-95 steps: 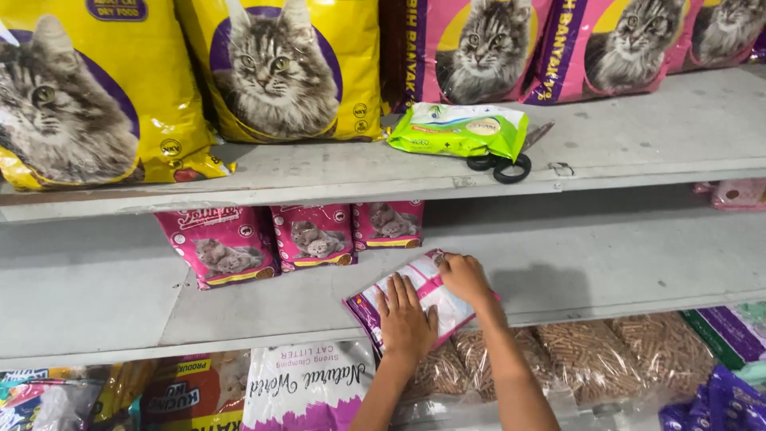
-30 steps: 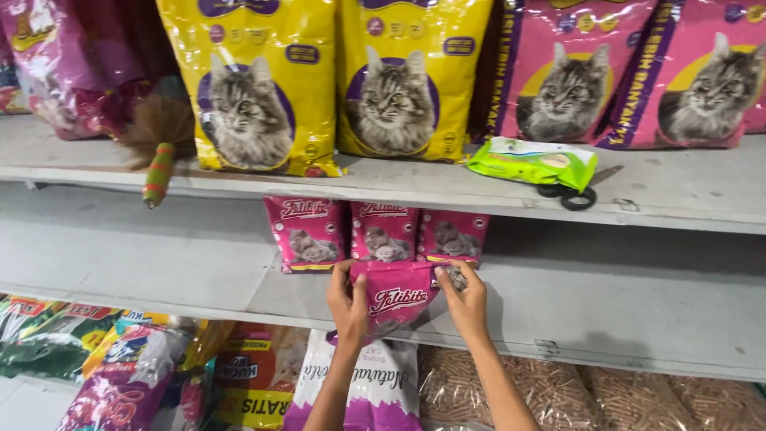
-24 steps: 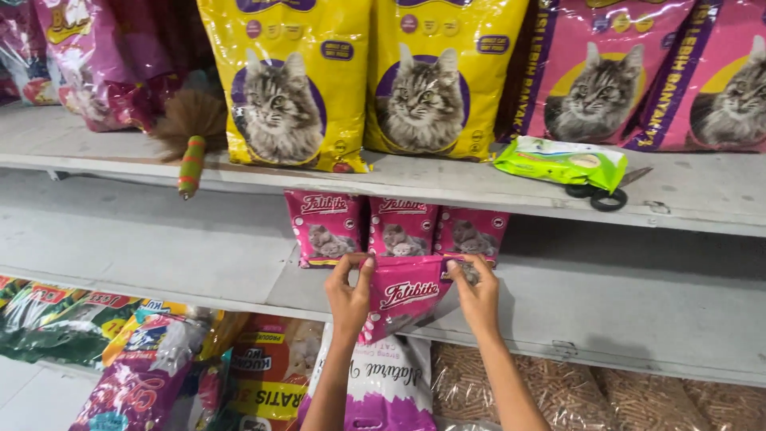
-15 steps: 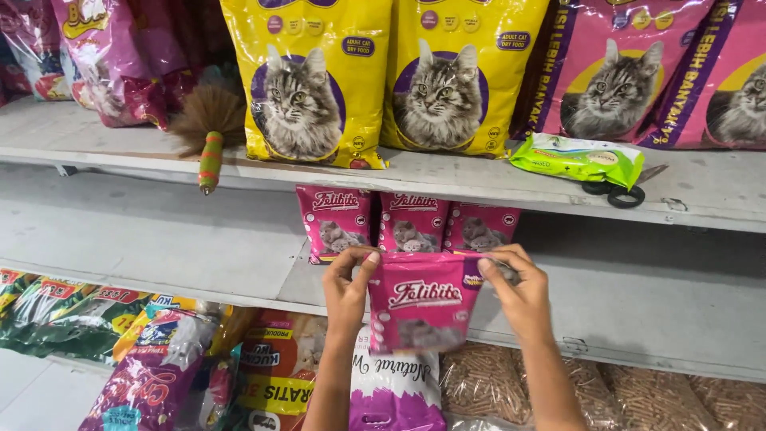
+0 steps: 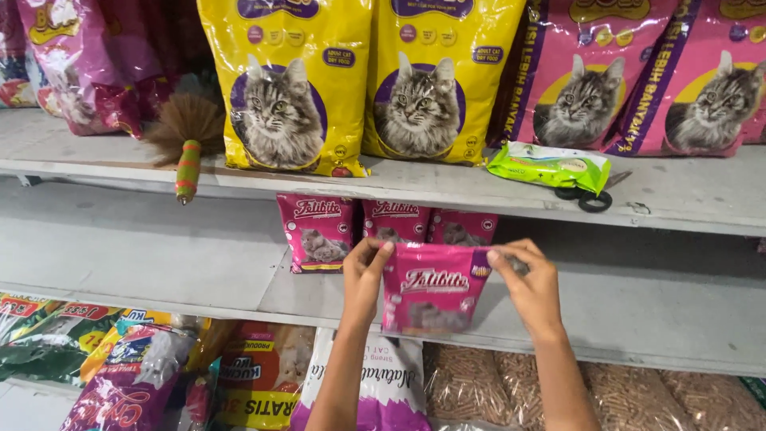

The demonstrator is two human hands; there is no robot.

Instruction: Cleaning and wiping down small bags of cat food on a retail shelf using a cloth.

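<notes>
Both my hands hold a small pink cat-food pouch (image 5: pixel 435 287) upright over the front of the middle shelf (image 5: pixel 199 267). My left hand (image 5: pixel 365 275) pinches its top left corner, and my right hand (image 5: pixel 527 279) pinches its top right corner. Right behind it, three matching pink pouches stand in a row: one at the left (image 5: pixel 317 232), one in the middle (image 5: pixel 395 221), and one at the right (image 5: pixel 465 227), partly hidden by the held pouch.
Big yellow cat-food bags (image 5: pixel 287 88) and pink ones (image 5: pixel 582 76) line the top shelf, with a green wipes pack (image 5: pixel 547 165), black scissors (image 5: pixel 590 198) and a feather duster (image 5: pixel 187 140). Below lie more bags (image 5: pixel 132 359) and clear sacks of pellets (image 5: pixel 606 395).
Three seconds ago the pouch lay flat on the shelf under my hands. It now stands upright between both hands, and the view has drifted left and closer.
</notes>
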